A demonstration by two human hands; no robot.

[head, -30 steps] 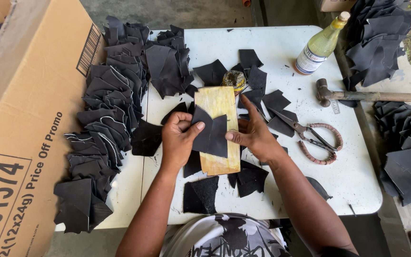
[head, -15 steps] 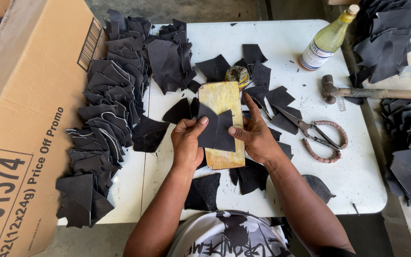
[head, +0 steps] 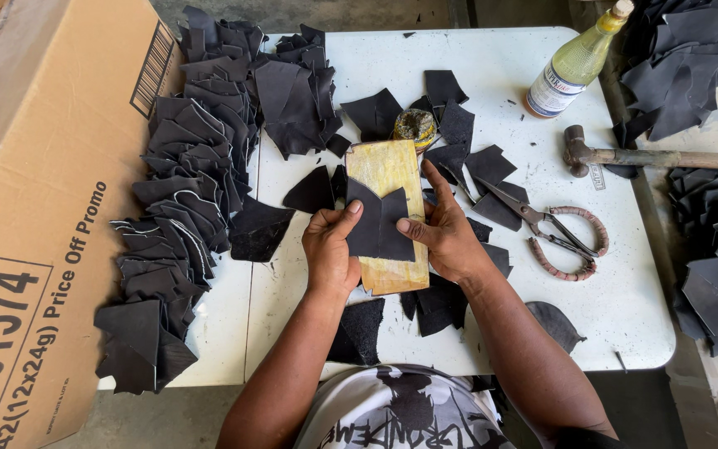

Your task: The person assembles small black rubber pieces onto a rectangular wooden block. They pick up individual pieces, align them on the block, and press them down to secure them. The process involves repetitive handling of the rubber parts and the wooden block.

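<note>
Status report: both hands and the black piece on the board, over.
Left hand and right hand grip black leather piece, thumbs on top. Piece over yellow board. Scissors lie right, apart.

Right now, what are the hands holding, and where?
Both hold one black leather piece over the yellow board: left hand at its left edge, right hand at its right.

I have one view only, from the camera on the person's head, so no second view shares any part of the scene. It looks steeply down from above and slightly behind the forearms, which enter from the bottom edge. It faces the far side of the white table (head: 475,66), whose far edge runs along the top of the frame. It sits near: the table fills most of the picture, a cardboard box (head: 35,216) crowds the left edge, and ground shows at right.
</note>
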